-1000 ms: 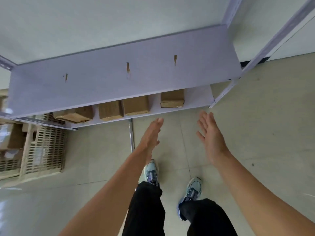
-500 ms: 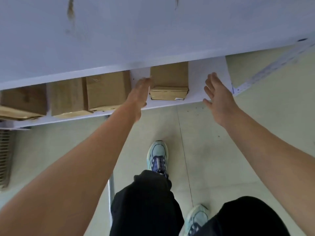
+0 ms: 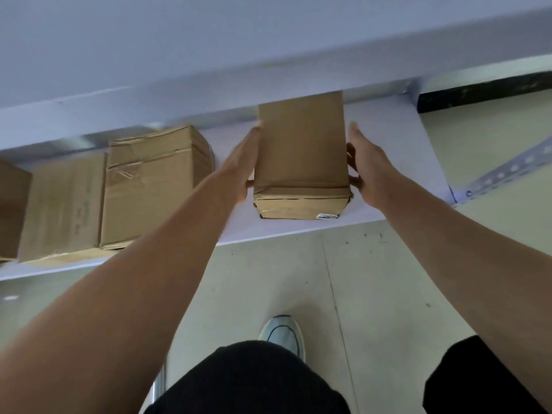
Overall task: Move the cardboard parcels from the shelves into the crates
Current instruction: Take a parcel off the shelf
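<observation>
A brown cardboard parcel (image 3: 300, 150) stands on the lower white shelf (image 3: 397, 162), near its right end, with a small label on its front face. My left hand (image 3: 245, 162) presses flat against the parcel's left side. My right hand (image 3: 367, 165) presses against its right side, thumb by the front corner. The parcel rests on the shelf between both palms. Its far end is hidden under the upper shelf (image 3: 209, 49).
Three more cardboard parcels stand on the same shelf to the left: a taped one (image 3: 155, 180), a plain one (image 3: 64, 204) and one cut off at the frame edge (image 3: 10, 210). A perforated metal shelf upright (image 3: 507, 171) runs at right. Below is grey floor with my shoe (image 3: 282, 334).
I have leaned in closer to the lower shelf. Both hands went from open in the air to pressing on the two sides of the right-hand parcel.
</observation>
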A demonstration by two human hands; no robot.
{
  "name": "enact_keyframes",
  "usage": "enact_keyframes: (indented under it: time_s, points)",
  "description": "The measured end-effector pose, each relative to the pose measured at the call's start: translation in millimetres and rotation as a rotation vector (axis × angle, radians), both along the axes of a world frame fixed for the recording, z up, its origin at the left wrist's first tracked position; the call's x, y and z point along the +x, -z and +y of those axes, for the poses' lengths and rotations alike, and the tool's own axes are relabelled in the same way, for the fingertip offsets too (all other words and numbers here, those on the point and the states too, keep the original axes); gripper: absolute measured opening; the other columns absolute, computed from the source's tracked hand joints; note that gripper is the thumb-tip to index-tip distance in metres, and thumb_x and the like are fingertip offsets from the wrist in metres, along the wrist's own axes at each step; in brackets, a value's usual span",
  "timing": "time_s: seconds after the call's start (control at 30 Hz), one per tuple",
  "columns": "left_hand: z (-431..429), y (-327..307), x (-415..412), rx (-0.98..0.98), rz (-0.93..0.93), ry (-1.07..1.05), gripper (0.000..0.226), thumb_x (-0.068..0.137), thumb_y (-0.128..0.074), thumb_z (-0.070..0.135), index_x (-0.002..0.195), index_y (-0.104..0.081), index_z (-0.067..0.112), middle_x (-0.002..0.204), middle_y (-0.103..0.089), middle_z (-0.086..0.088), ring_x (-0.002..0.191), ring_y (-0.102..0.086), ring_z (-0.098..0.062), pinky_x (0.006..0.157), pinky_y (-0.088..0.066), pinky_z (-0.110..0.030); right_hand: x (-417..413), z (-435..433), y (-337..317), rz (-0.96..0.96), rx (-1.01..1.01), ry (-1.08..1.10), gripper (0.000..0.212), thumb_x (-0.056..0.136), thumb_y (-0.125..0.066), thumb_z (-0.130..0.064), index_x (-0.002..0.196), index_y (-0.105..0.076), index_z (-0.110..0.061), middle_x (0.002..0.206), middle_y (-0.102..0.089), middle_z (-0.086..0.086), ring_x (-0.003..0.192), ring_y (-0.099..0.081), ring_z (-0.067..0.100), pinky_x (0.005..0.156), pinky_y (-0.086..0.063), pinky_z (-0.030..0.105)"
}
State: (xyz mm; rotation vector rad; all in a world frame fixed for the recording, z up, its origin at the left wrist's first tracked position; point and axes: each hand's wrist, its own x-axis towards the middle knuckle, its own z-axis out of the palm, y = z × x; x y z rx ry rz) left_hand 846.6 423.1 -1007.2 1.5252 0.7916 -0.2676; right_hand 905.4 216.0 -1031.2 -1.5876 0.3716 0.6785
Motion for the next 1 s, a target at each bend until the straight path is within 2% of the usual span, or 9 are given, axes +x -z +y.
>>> enact_keyframes:
  time_s: [0.07, 0.17, 0.37, 0.5, 0.57, 0.67, 0.77, 0.87, 1.0]
  points:
    - [-1, 8, 3, -0.028, -0.025, -0.015, 0.056, 0.110, -0.042, 0.062, 0.147, -0.064, 0.026, 0.144, -0.070, 0.002, 0.129, -0.067, -0.016, 0.112, -0.052, -0.041, 3, 3, 4, -0.025, 0.010, -0.018, 0.062, 0.105, -0.043, -0.068, 0.137, -0.067, -0.021, 0.119, -0.076, -0.007, 0.103, -0.072, 0.009, 0.100, -0.055, 0.034]
    - [0, 12, 4, -0.063, -0.058, -0.016, 0.058, 0.109, -0.041, 0.065, 0.144, -0.067, 0.026, 0.141, -0.072, 0.002, 0.131, -0.067, -0.019, 0.119, -0.049, -0.046, 3, 5, 6, -0.030, 0.006, -0.040, 0.071, 0.103, -0.042, -0.072, 0.144, -0.062, -0.018, 0.135, -0.072, 0.001, 0.121, -0.069, 0.018, 0.112, -0.051, 0.039]
    - [14, 1, -4, -0.065, -0.184, -0.045, 0.065, 0.107, -0.031, 0.072, 0.122, -0.075, 0.026, 0.090, -0.078, 0.017, 0.103, -0.068, -0.009, 0.082, -0.048, -0.034, -5, -2, -11, -0.160, 0.157, 0.003, 0.056, 0.108, -0.039, -0.064, 0.140, -0.065, -0.025, 0.140, -0.069, -0.008, 0.134, -0.061, 0.016, 0.122, -0.039, 0.048]
    - [22, -2, -15, -0.060, -0.283, -0.092, 0.076, 0.106, -0.025, 0.074, 0.140, -0.070, 0.023, 0.127, -0.073, 0.006, 0.131, -0.062, -0.016, 0.122, -0.035, -0.053, -7, -3, -24, -0.233, 0.282, 0.053, 0.044, 0.110, -0.043, -0.056, 0.117, -0.068, -0.020, 0.129, -0.075, 0.000, 0.130, -0.066, 0.017, 0.118, -0.042, 0.047]
    - [21, -2, -21, -0.073, -0.309, -0.092, 0.072, 0.107, -0.022, 0.072, 0.132, -0.072, 0.027, 0.128, -0.071, 0.010, 0.146, -0.054, -0.018, 0.126, -0.027, -0.057, -11, -4, -23, -0.277, 0.322, 0.068, 0.042, 0.111, -0.042, -0.052, 0.122, -0.067, -0.020, 0.137, -0.073, -0.002, 0.132, -0.065, 0.015, 0.118, -0.044, 0.049]
    - [15, 0, -36, -0.101, -0.311, -0.080, 0.067, 0.110, -0.020, 0.068, 0.125, -0.073, 0.030, 0.136, -0.070, 0.008, 0.146, -0.053, -0.016, 0.121, -0.031, -0.054, -21, -7, -21, -0.294, 0.340, 0.097, 0.037, 0.113, -0.042, -0.048, 0.122, -0.066, -0.023, 0.127, -0.075, -0.007, 0.124, -0.067, 0.014, 0.116, -0.048, 0.047]
    - [14, 3, -47, -0.134, -0.279, -0.081, 0.075, 0.112, -0.022, 0.066, 0.148, -0.065, 0.016, 0.146, -0.068, -0.004, 0.137, -0.060, -0.021, 0.105, -0.044, -0.047, -30, -10, -19, -0.262, 0.286, 0.097, 0.037, 0.113, -0.040, -0.050, 0.121, -0.067, -0.025, 0.127, -0.074, -0.005, 0.125, -0.067, 0.015, 0.111, -0.052, 0.046]
    - [15, 4, -45, -0.132, -0.241, -0.073, 0.075, 0.111, -0.022, 0.068, 0.150, -0.063, 0.020, 0.142, -0.070, 0.000, 0.124, -0.064, -0.017, 0.096, -0.046, -0.044, -30, -11, -21, -0.244, 0.236, 0.095, 0.040, 0.113, -0.038, -0.052, 0.124, -0.068, -0.028, 0.129, -0.074, -0.007, 0.125, -0.067, 0.011, 0.103, -0.056, 0.041]
    - [12, 4, -39, -0.147, -0.174, -0.050, 0.079, 0.107, -0.020, 0.076, 0.145, -0.068, 0.025, 0.136, -0.072, 0.003, 0.119, -0.065, -0.015, 0.088, -0.047, -0.039, -23, -6, -25, -0.211, 0.168, 0.087, 0.044, 0.109, -0.038, -0.063, 0.109, -0.072, -0.035, 0.099, -0.080, -0.015, 0.106, -0.072, 0.006, 0.094, -0.059, 0.033]
